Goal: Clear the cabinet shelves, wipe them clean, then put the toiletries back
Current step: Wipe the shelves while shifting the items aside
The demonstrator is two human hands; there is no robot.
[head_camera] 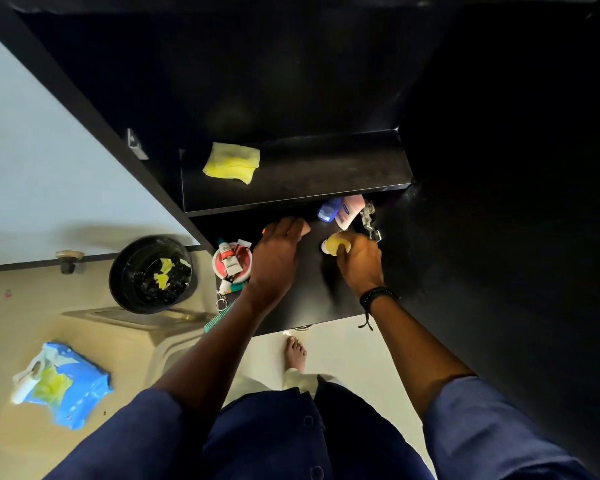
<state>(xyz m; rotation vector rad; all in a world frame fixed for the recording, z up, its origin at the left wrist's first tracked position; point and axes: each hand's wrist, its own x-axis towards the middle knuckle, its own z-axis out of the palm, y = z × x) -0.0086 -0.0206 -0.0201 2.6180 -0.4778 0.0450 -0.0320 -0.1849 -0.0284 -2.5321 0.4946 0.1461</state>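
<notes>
- Right hand (pixel 359 261): my fingers and thumb are curled round the yellow bottle (pixel 335 243), its white cap pointing left. It sits low over the lower shelf (pixel 312 299), at the far right.
- Left hand (pixel 278 254): palm down over the lower shelf, fingers bent at the far edge. A bit of something orange shows at the knuckles; I cannot tell whether I hold it.
- Yellow bottle, handling: small, plastic and probably light, a little soft if squeezed, and smooth enough to slip. Best held round the body, not by the cap.
- Blue bottle (pixel 329 209) and pink bottle (pixel 350 211): side by side at the far right of the lower shelf, partly under the upper shelf (pixel 326 174) and beside a metal hinge (pixel 369 220). Take each round the middle.
- Red tin (pixel 219 268): left end of the lower shelf, holding tubes (pixel 230 261). Likely rigid; lift it by the rim and keep it level.
- Green comb (pixel 219 318): near left, just past the tin.
- Yellow cloth (pixel 232 162): folded on the left of the upper shelf. Soft and limp.
- Black bin (pixel 118 278): left of the cabinet, with yellow scraps inside.
- Blue pack of wipes (pixel 70 389): near left, well apart.
</notes>
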